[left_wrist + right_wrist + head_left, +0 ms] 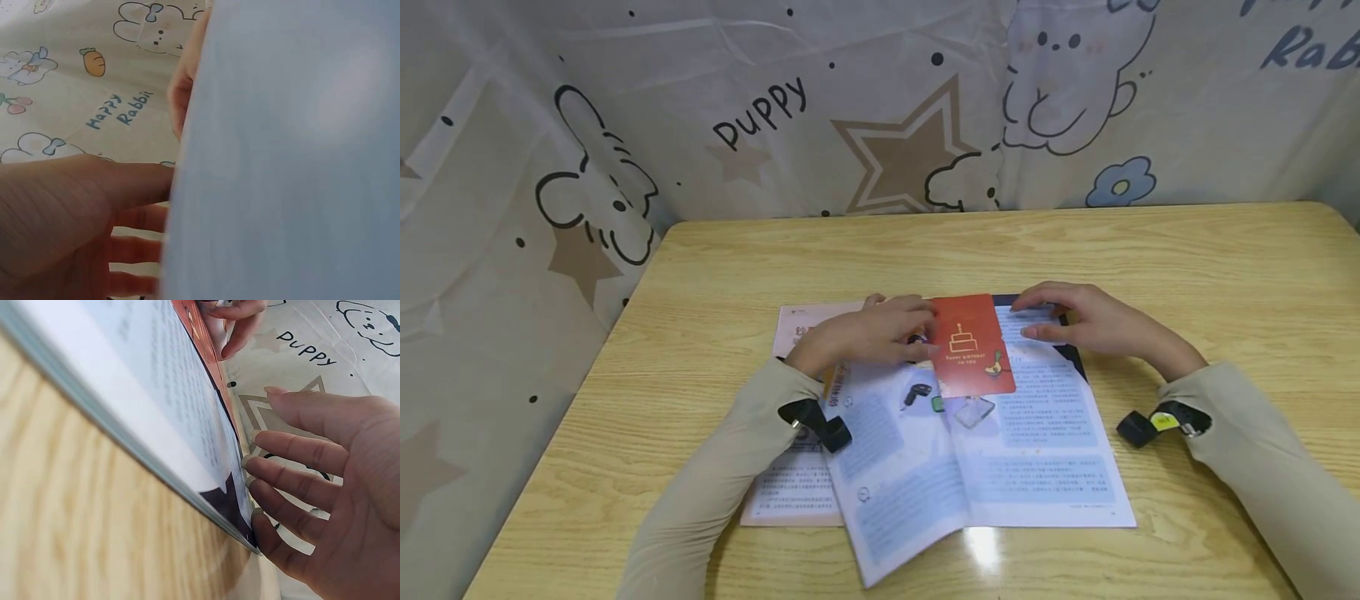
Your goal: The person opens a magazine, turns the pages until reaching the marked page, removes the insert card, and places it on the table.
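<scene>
An open magazine lies on the table, its middle leaf bowed up and leaning left. Across the upper part of the fold lies a red birthday card with a cake drawing. My left hand is over the upper left part of the magazine, fingertips right at the card's left edge. In the left wrist view its thumb and fingers look straight, their tips hidden behind a pale blue page. My right hand is at the magazine's upper right corner, fingers spread and relaxed, with nothing between them.
The wooden table extends around the magazine on all sides. Behind it hangs a pale cloth printed with cartoon animals and stars. Each sleeve has a black wrist camera strapped at the cuff.
</scene>
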Action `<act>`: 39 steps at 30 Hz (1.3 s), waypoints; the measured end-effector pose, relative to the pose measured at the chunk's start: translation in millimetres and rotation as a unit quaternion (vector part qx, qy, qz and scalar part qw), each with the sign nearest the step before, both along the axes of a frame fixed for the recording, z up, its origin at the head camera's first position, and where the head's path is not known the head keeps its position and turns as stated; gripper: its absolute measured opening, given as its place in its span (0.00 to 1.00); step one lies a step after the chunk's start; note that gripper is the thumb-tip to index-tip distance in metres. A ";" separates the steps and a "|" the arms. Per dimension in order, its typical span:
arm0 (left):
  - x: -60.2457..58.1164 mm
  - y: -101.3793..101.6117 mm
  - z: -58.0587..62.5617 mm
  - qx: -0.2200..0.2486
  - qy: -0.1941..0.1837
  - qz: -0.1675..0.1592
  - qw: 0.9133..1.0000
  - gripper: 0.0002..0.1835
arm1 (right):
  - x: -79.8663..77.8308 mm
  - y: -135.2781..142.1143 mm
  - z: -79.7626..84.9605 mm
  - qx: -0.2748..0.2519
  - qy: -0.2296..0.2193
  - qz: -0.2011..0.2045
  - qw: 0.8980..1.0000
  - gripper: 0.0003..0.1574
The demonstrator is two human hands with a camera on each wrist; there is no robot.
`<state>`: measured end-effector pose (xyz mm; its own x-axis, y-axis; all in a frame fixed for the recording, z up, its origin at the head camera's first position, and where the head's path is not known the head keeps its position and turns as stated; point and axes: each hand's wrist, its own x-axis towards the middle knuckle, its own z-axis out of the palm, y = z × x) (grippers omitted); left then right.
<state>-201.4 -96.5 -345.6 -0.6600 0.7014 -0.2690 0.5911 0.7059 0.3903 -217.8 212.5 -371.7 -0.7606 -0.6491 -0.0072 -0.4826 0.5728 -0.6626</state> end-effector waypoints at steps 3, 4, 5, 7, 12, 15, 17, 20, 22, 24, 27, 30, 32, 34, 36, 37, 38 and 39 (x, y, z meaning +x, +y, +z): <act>0.8 -1.9 2.7 -0.006 0.004 -0.005 1.000 0.14 | -0.7 -0.2 0.0 -0.001 0.002 0.003 1.000 0.23; 1.1 -2.4 3.2 -0.008 0.003 -0.004 1.000 0.13 | -0.9 -0.3 -0.1 -0.001 0.004 0.004 1.000 0.23; 1.2 -2.7 3.4 -0.008 0.003 -0.003 1.000 0.13 | -0.8 -0.3 0.0 -0.001 0.004 0.004 1.000 0.23; 1.3 -2.9 3.5 -0.012 0.005 0.000 1.000 0.14 | -0.9 -0.3 -0.2 -0.003 0.004 0.006 1.000 0.23; 0.1 -1.6 3.9 -0.034 0.003 0.019 0.999 0.23 | -0.2 1.1 0.0 -0.002 0.012 0.004 1.000 0.22; -0.9 -1.2 3.5 -0.052 -0.003 0.034 0.998 0.30 | 0.7 1.5 0.6 0.000 0.018 0.001 1.000 0.22; -0.8 -1.3 2.6 -0.056 -0.008 0.049 0.997 0.32 | 1.1 1.3 1.1 0.000 0.019 -0.001 1.000 0.22; 3.2 -4.2 -1.5 -0.055 -0.005 0.083 0.995 0.35 | 1.3 0.3 0.7 0.004 0.025 0.004 1.000 0.23; 8.5 -6.8 -4.6 -0.060 0.006 0.107 0.992 0.36 | 1.1 -0.2 0.4 0.009 0.025 0.004 1.000 0.24; 15.1 -9.6 -8.0 -0.066 0.019 0.124 0.990 0.38 | 0.5 -0.4 0.3 0.015 0.025 0.002 1.000 0.25; 24.8 -13.1 -11.9 -0.079 0.036 0.134 0.987 0.40 | -1.2 -2.4 -1.8 0.022 0.024 -0.009 0.999 0.27; 32.4 -12.5 -15.0 -0.079 0.037 0.142 0.986 0.41 | -2.5 -4.7 0.0 0.025 0.028 -0.014 0.999 0.30; 34.8 -11.3 -17.0 -0.078 0.035 0.149 0.985 0.42 | -2.9 -7.5 1.0 0.026 0.032 -0.019 0.999 0.32; 34.7 -10.3 -19.1 -0.082 0.030 0.158 0.984 0.44 | -3.5 -12.0 1.6 0.027 0.032 -0.025 0.999 0.34; 33.0 -10.0 -21.3 -0.089 0.029 0.160 0.983 0.46 | -4.7 -18.2 1.6 0.036 0.033 -0.032 0.998 0.37; 31.8 -10.3 -22.4 -0.094 0.029 0.159 0.982 0.47 | -5.7 -21.8 1.4 0.045 0.035 -0.036 0.998 0.39; 30.7 -10.8 -23.3 -0.097 0.027 0.157 0.982 0.48 | -6.7 -25.8 1.4 0.055 0.037 -0.039 0.997 0.41; 29.8 -11.3 -24.0 -0.097 0.023 0.155 0.983 0.48 | -8.1 -29.7 1.3 0.065 0.038 -0.041 0.996 0.42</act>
<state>-171.6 -107.8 -369.6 -0.8486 0.4030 -0.3428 0.3495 0.9134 0.2086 -225.8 182.8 -370.5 -0.8122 -0.5826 -0.0284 -0.4766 0.6909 -0.5436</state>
